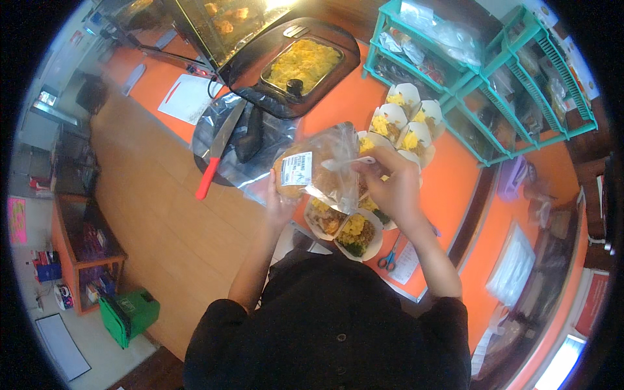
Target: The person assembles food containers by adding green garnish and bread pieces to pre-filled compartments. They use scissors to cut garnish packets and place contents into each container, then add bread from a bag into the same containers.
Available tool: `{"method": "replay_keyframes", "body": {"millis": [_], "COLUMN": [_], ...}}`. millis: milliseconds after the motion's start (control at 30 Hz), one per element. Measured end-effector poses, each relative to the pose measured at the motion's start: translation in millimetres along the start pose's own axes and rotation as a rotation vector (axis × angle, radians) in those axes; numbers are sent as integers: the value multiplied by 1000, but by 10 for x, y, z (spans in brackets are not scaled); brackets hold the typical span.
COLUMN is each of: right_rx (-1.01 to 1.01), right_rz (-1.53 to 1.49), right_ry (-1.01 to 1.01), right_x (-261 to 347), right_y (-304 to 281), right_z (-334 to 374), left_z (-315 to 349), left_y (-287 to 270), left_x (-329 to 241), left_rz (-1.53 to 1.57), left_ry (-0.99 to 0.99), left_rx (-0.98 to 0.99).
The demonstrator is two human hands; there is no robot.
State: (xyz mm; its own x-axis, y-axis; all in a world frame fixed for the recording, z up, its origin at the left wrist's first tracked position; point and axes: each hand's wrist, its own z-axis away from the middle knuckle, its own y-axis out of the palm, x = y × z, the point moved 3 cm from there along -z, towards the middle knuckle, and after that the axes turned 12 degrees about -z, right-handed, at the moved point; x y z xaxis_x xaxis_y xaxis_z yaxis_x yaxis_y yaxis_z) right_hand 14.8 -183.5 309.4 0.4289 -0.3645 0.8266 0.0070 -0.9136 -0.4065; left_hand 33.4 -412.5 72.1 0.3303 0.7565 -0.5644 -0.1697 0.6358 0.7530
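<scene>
My left hand (pixel 279 203) grips a clear zip bag (pixel 335 183) of brown crumbly food, with a white label on its side. In the fingers of my right hand (pixel 392 185) is a small white plastic spoon (pixel 365 160), held at the bag's open side; the spoon's far end lies over or inside the bag, I cannot tell which. Below and beyond both hands stand several open white food boxes (pixel 361 239) with yellow scrambled egg, brown topping and some greens. The bag and my right hand hide part of them.
A tray of yellow egg (pixel 305 64) sits at the back. A red-handled knife (pixel 218 153) lies on plastic-covered board at left. Blue scissors (pixel 388 260) lie near the boxes. Teal basket racks (pixel 465 84) stand at the far right, and a green bin (pixel 130 316) is on the floor.
</scene>
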Motion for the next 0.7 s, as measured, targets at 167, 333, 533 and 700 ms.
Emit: {"method": "replay_keyframes", "body": {"millis": [167,333,533,700], "right_rx": [85,65,62,-135], "right_rz": [12,240,146,-270], "right_ry": [-37,-58,205,405], "right_x": [-68,-305,-782,-1048], "right_y": [-69,35,246,265], "right_z": [-46,20,205,305], "left_z": [79,163,193,216], "left_y": [115,323,350,232], "left_x": [15,-88,-234,-197], "left_rz": [0,-269,-494,-448], "left_ry": [-89,-83,-85,-123], "left_rx": [222,130,15,-4]}}
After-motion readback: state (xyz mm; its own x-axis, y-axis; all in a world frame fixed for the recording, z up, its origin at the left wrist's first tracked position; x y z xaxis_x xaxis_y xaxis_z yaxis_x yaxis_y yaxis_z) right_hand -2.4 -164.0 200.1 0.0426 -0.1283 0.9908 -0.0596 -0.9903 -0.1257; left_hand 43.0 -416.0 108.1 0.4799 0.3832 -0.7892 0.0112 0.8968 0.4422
